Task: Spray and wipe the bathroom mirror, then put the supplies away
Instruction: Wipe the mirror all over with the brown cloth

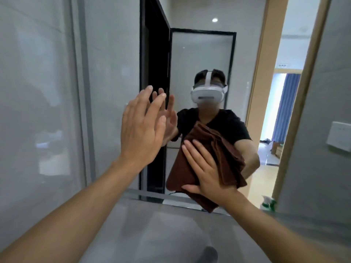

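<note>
Head view
Mirror (pixel 199 59): fills the middle of the wall ahead; its lower edge runs just above the grey counter ledge (pixel 152 217), its left edge meets a pale tiled wall (pixel 38 92).
Cloth (pixel 190 173): brown, folded, flat against the lower glass, its bottom corner hanging past the mirror's lower edge onto the ledge.
Right hand (pixel 206 171): palm flat on the cloth, fingers straight and slightly apart, pressing it to the glass.
Left hand (pixel 142 128): raised near the mirror's left part, fingers straight and spread, holding nothing; whether the fingertips touch the glass I cannot tell.
Open room: bare glass above and to the right of the cloth, and between the two hands.
Spray bottle (pixel 268 203): green and white, low at the right by the mirror's corner, well apart from both hands; partly hidden.
Wall switch (pixel 339 136): white plate on the right wall.
Reflection: a person in a black shirt, a black-framed door, a lit doorway.
Basin (pixel 161 240): pale, below the ledge between the forearms.
</note>
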Tool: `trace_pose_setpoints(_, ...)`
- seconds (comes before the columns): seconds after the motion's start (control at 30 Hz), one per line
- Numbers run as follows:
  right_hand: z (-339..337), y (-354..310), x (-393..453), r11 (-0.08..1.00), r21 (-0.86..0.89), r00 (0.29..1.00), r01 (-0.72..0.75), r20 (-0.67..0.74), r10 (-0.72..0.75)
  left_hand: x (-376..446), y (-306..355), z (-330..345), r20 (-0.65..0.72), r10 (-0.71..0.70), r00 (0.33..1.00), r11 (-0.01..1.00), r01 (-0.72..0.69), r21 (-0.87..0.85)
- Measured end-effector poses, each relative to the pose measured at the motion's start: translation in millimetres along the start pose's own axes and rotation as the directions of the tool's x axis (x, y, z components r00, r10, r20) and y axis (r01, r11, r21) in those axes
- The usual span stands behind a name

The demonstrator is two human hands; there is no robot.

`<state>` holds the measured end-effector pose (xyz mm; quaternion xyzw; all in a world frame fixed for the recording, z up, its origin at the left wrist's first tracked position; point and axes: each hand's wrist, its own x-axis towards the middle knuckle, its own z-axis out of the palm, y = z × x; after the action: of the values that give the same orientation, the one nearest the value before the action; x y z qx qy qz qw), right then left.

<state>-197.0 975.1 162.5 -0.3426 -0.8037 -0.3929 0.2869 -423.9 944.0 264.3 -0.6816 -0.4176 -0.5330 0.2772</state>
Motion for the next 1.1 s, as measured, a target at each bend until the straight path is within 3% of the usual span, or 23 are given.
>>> trace_pose_setpoints(0.2, -5, 15, -62, 0.995, -0.052, 0.989, 0.086, 0.128, -0.079, -33, 20, 14, 0.143, 0.162, 0.976, 0.987, -0.164, -0.002)
trace_pose_setpoints(0.33, -47, 71, -75, 0.991, -0.080, 0.992, 0.105, 0.077, -0.099, -17, 34, 9, 0.129, 0.191, 0.973, 0.981, -0.192, -0.009)
trace_pose_setpoints(0.57, -140, 166, 2, 0.964, -0.233, 0.979, -0.126, -0.187, 0.083, 49, 67, 7, 0.047, 0.224, 0.973, 0.973, -0.226, 0.035)
trace_pose_setpoints(0.73, -174, 164, 108, 0.861, -0.378, 0.931, -0.342, -0.261, 0.255, 88, 80, -10, -0.077, 0.184, 0.980, 0.983, -0.184, 0.009)
trace_pose_setpoints(0.83, -157, 134, 149, 0.885, -0.315, 0.922, -0.342, -0.294, 0.251, 97, 75, -20, -0.124, 0.172, 0.977, 0.985, -0.173, 0.002)
trace_pose_setpoints(0.93, -120, 100, 159, 0.978, -0.040, 0.915, -0.204, -0.363, 0.176, 97, 64, -24, -0.146, 0.147, 0.978, 0.989, -0.146, 0.014)
trace_pose_setpoints(1.1, -82, 78, 100, 0.999, 0.040, 0.980, -0.030, -0.195, 0.037, 83, 67, -10, -0.115, 0.141, 0.983, 0.990, -0.142, 0.002)
